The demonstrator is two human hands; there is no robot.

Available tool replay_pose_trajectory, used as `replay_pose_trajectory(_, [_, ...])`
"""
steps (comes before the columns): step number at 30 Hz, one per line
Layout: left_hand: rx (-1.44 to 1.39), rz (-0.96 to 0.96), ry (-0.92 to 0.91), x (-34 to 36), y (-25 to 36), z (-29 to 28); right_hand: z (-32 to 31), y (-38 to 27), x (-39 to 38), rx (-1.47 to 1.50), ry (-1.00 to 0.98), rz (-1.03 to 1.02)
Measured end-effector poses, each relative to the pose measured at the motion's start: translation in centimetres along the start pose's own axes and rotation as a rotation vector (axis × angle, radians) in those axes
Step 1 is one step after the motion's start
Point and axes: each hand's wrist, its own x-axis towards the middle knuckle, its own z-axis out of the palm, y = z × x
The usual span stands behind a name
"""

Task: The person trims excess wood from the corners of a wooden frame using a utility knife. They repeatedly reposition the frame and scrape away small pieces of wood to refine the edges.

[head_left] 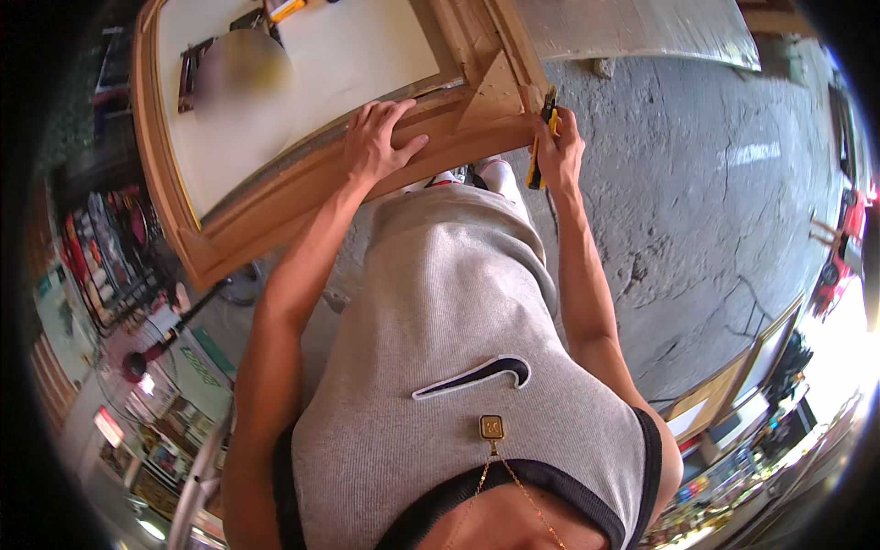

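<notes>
A large brown wooden frame (220,257) with a pale inner panel (367,55) lies above my body in the picture. A triangular piece (486,96) sits across its upper right corner. My left hand (376,142) rests on the lower rail, fingers apart and holding nothing. Beside the right end of that rail, my right hand (561,147) grips a yellow and black utility knife (541,160), held upright in the picture along the frame's edge. On the panel lie dark and yellow items (284,11), partly hidden by a blurred patch.
Grey cracked floor (669,202) stretches right. A pale covered surface (642,27) is at the top. A fan (137,362) and crowded shelves (110,247) line the left. More frames (733,380) stand at lower right, a red object (843,238) at the far right.
</notes>
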Motion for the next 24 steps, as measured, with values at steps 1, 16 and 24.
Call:
replay_pose_trajectory(1, [-0.003, -0.018, -0.012, 0.0, 0.0, 0.0, 0.2, 0.0, 0.5, -0.013, 0.005, 0.004])
replay_pose_trajectory(16, [-0.012, -0.093, -0.031, -0.5, 0.1, 0.0, -0.2, -0.3, 1.4, 0.345, -0.046, 0.139])
replay_pose_trajectory(24, [-0.001, -0.118, -0.034, -0.7, 0.0, 0.2, -0.1, 0.2, 1.5, 0.358, -0.050, 0.130])
